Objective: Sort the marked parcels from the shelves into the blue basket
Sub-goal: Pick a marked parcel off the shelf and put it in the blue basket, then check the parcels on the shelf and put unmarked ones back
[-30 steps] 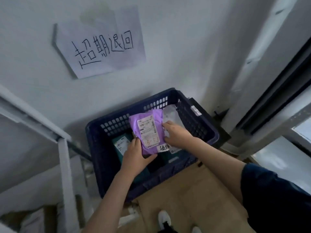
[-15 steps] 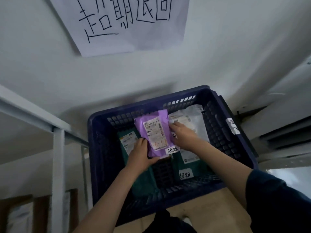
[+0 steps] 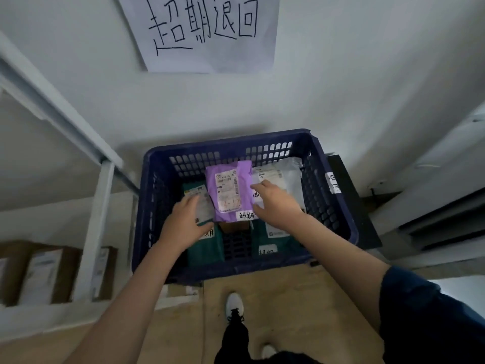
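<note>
The blue basket (image 3: 225,143) stands on the floor against the wall. A purple parcel (image 3: 227,193) with a white shipping label and a handwritten tag lies flat inside it, on top of other parcels. My left hand (image 3: 183,222) hovers just left of it with the fingers spread, over a green parcel (image 3: 207,249). My right hand (image 3: 275,204) is just right of the purple parcel, fingers apart, above a white parcel (image 3: 287,171) and a second green parcel (image 3: 277,239). Neither hand grips anything.
A handwritten paper sign (image 3: 204,30) is stuck to the wall above the basket. A white shelf frame (image 3: 97,227) stands at the left with cardboard boxes (image 3: 42,271) low down. Flat cardboard (image 3: 288,311) covers the floor by my shoe (image 3: 234,303).
The purple parcel went down into the basket and both hands let go of it, moving apart to its sides. The view has closed in on the basket.
</note>
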